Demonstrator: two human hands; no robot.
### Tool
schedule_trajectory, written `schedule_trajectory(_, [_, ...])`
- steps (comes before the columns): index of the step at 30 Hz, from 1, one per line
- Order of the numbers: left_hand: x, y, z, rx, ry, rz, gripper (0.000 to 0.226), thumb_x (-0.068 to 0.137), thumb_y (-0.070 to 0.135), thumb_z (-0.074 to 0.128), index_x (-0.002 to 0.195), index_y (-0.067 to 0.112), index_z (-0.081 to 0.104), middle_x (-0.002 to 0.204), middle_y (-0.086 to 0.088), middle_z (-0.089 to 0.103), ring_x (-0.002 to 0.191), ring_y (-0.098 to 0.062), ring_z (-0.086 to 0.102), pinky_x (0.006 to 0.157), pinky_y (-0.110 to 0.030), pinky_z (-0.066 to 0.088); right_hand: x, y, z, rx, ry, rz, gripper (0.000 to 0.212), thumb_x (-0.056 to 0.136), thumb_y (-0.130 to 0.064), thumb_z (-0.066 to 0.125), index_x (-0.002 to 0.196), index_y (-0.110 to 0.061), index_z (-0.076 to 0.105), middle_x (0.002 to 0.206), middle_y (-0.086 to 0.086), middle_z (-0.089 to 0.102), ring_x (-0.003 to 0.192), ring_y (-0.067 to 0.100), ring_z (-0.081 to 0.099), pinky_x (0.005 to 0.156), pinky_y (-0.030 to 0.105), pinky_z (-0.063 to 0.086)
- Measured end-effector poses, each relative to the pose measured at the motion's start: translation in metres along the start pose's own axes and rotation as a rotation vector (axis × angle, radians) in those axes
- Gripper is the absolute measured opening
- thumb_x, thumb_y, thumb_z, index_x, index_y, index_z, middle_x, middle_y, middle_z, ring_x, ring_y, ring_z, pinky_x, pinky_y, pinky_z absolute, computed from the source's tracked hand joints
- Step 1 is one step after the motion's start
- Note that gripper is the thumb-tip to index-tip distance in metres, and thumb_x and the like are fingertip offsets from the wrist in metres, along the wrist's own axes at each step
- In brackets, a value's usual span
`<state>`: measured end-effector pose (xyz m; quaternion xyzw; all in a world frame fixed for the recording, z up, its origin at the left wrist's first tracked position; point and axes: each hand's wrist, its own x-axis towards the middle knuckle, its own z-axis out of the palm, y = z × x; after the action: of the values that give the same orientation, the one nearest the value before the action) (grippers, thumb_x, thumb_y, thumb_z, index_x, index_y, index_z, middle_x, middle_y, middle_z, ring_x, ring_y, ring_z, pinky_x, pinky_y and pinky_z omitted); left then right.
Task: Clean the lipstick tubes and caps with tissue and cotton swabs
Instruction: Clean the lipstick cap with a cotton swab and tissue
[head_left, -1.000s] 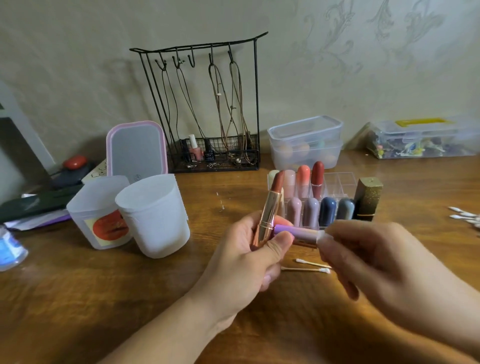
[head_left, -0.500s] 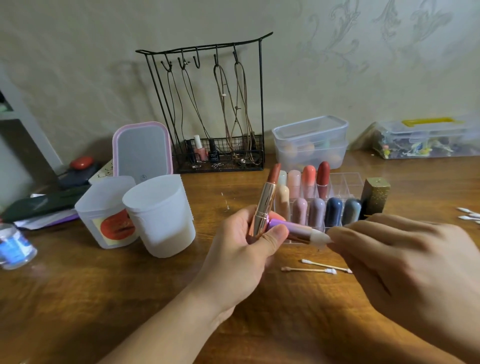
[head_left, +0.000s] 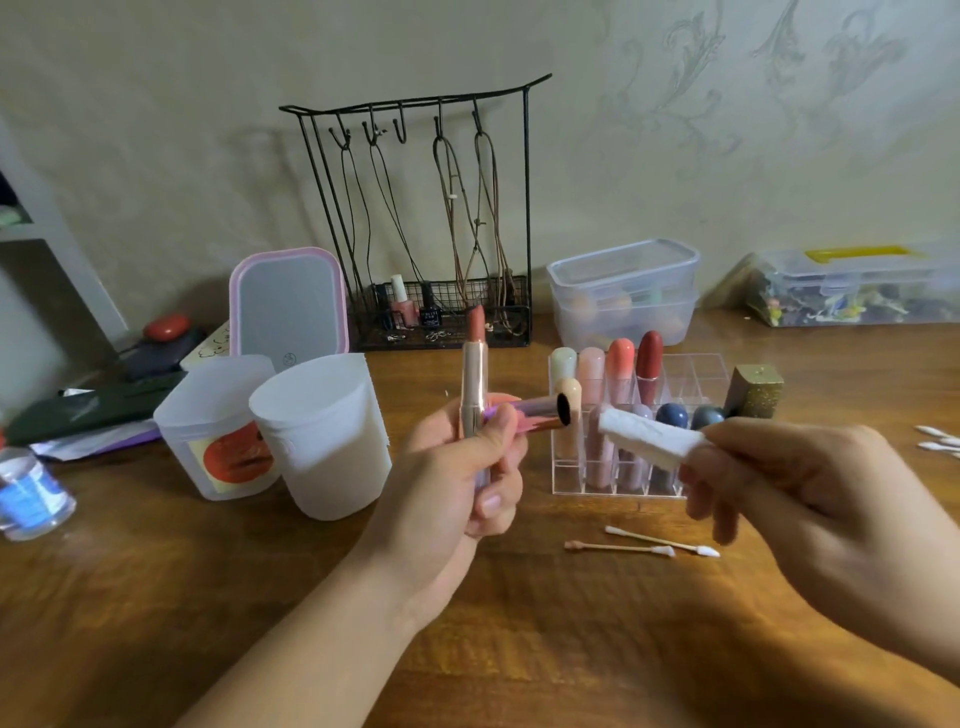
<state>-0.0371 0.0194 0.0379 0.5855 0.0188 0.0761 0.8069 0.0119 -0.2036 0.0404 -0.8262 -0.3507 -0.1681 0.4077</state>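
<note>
Wooden table (head_left: 156, 597) against patterned wall (head_left: 779, 130)

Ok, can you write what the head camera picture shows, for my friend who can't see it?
A person's left hand holds an open lipstick upright together with its purple cap, while the right hand holds a rolled tissue just outside the cap's opening. Behind them on the wooden table stands a clear organizer of lipsticks, with two cotton swabs lying in front.

Dim warm light; soft shadows on wall; edges blurred, wide-angle bowing.
</note>
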Motion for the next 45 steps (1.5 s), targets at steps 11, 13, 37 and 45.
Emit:
schedule_trajectory(11, [-0.006,-0.001,0.001,-0.372,-0.277,-0.142,0.027,0.092,0.015,0.046,0.081,0.012,0.071,0.066,-0.002,0.047,0.046,-0.008,0.032,0.041,-0.019,0.028,-0.018,-0.009,0.046,-0.566,-0.183,-0.241,0.027,0.078,-0.04,0.046,0.067,-0.032,0.069,0.054,-0.013,0.058,0.044,0.016,0.058,0.031,0.025,0.038])
schedule_trajectory(13, [-0.006,-0.004,0.001,-0.41,-0.365,-0.163,0.033,0.097,0.021,0.039,0.088,0.013,0.07,0.068,0.0,0.049,0.048,-0.007,0.035,0.043,-0.018,0.029,-0.017,-0.008,0.05,-0.596,-0.207,-0.252,0.029,0.078,-0.044,0.046,0.063,-0.032,0.067,0.053,-0.012,0.055,0.045,0.015,0.057,0.03,0.026,0.036])
schedule_trajectory(37, [-0.012,-0.022,0.02,-0.51,-0.298,-0.02,0.025,0.096,0.034,0.042,0.109,0.019,0.056,0.135,-0.013,0.056,0.128,-0.027,0.052,0.103,-0.047,0.042,-0.013,-0.026,0.044,0.39,-0.125,0.252,0.032,0.08,-0.062,0.056,0.095,-0.034,0.056,0.097,-0.008,0.071,0.083,0.01,0.067,0.071,0.04,0.055])
schedule_trajectory(45, [-0.008,-0.022,0.018,-0.454,-0.286,0.046,0.027,0.087,0.019,0.061,0.113,0.017,0.069,0.132,-0.011,0.06,0.12,-0.028,0.057,0.088,-0.049,0.049,-0.005,-0.028,0.04,1.018,-0.206,0.384,0.021,0.076,-0.03,0.073,0.079,-0.014,0.062,0.08,0.028,0.066,0.06,0.041,0.066,0.05,0.034,0.052])
